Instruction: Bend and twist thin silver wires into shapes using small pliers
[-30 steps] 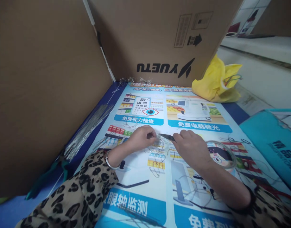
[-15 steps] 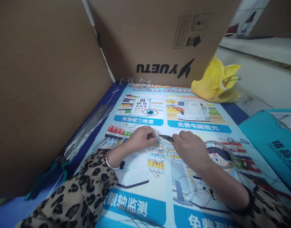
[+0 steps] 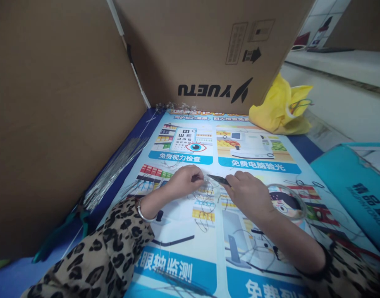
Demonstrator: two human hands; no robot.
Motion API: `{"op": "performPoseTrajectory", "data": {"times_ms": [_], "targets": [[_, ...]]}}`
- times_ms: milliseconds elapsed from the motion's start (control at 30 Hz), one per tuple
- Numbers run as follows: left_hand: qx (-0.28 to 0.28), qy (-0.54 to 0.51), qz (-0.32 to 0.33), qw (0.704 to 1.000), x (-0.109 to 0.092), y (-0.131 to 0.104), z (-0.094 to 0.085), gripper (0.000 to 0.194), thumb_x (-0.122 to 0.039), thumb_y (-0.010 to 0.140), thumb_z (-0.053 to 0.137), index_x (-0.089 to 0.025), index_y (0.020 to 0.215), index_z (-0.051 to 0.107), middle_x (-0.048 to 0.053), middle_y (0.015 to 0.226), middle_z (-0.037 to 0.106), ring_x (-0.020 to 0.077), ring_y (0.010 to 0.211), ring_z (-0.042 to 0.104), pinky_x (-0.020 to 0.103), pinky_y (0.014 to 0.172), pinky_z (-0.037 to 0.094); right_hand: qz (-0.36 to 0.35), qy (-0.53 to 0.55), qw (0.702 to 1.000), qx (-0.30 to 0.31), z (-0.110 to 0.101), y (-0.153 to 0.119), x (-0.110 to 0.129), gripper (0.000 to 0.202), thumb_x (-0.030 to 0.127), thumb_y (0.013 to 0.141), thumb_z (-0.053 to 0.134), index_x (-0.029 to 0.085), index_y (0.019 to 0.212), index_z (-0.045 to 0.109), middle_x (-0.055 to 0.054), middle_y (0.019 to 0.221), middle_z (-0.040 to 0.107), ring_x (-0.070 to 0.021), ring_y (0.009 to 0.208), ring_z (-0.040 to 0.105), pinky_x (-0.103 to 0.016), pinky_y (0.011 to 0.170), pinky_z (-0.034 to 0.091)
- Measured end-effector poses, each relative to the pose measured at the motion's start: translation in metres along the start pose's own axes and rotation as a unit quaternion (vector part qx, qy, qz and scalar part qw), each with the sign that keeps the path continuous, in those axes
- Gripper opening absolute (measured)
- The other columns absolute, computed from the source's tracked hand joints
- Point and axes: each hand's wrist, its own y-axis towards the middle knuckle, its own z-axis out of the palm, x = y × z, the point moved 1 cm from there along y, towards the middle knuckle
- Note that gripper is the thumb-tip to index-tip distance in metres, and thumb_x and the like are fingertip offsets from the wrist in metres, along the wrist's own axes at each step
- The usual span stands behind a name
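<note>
My left hand (image 3: 185,182) is closed in a pinch at the middle of the printed poster sheet (image 3: 205,244). Thin wire (image 3: 208,188), bent and clear or silvery, comes out at its fingertips. My right hand (image 3: 250,196) is wrapped round a pair of pliers, and only the dark, pointed jaws (image 3: 218,179) show. Their tips reach toward the wire by my left fingers; whether they touch it I cannot tell. Several bent wire pieces (image 3: 204,221) lie on the poster just below my hands.
A bundle of straight wires (image 3: 113,171) and teal-handled pliers (image 3: 61,231) lie at left. Cardboard walls (image 3: 190,49) rise at the left and back. A wire coil (image 3: 303,207) lies by my right forearm. A yellow bag (image 3: 278,109) and teal box (image 3: 354,190) stand at right.
Hardly anything differs. The plier jaws have shifted very slightly beside my left fingertips; both hands keep their places.
</note>
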Motion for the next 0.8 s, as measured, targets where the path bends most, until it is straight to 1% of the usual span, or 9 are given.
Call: {"op": "performPoseTrajectory", "data": {"times_ms": [233, 533, 633, 800], "targets": [[-0.003, -0.026, -0.016, 1.000, 0.0005, -0.0001, 0.0005, 0.013, -0.029, 0.075, 0.062, -0.016, 0.073, 0.061, 0.001, 0.075, 0.060, 0.0113, 0.067, 0.054, 0.023, 0.062, 0.042, 0.012, 0.008, 1.000, 0.000, 0.0020, -0.0007, -0.0007, 0.022, 0.036, 0.087, 0.048, 0.020, 0.076, 0.058, -0.004, 0.072, 0.056, -0.0182, 0.074, 0.049, -0.029, 0.063, 0.025], [0.026, -0.034, -0.005, 0.999, 0.0004, 0.0003, -0.0043, 0.017, -0.033, 0.076, 0.061, -0.016, 0.075, 0.062, 0.001, 0.077, 0.062, 0.0119, 0.070, 0.055, 0.024, 0.065, 0.043, 0.008, 0.010, 1.000, -0.008, 0.0020, -0.0003, -0.0011, 0.021, 0.036, 0.085, 0.051, 0.020, 0.074, 0.058, -0.003, 0.071, 0.056, -0.0177, 0.073, 0.049, -0.028, 0.063, 0.025], [0.037, -0.037, 0.000, 0.999, 0.0008, 0.0007, -0.0064, 0.014, -0.030, 0.076, 0.059, -0.016, 0.078, 0.063, 0.002, 0.080, 0.063, 0.0120, 0.071, 0.055, 0.025, 0.067, 0.044, 0.011, 0.007, 1.000, -0.009, 0.0019, -0.0003, -0.0013, 0.019, 0.034, 0.084, 0.052, 0.019, 0.074, 0.058, -0.003, 0.071, 0.056, -0.0175, 0.072, 0.049, -0.028, 0.062, 0.025], [0.035, -0.036, -0.002, 0.999, 0.0031, 0.0010, -0.0060, 0.010, -0.024, 0.076, 0.056, -0.017, 0.079, 0.063, 0.002, 0.081, 0.063, 0.0120, 0.073, 0.056, 0.025, 0.069, 0.044, 0.007, 0.009, 1.000, -0.015, 0.0011, -0.0005, -0.0008, 0.021, 0.036, 0.085, 0.051, 0.019, 0.073, 0.057, -0.003, 0.070, 0.055, -0.0173, 0.072, 0.049, -0.028, 0.062, 0.026]]}}
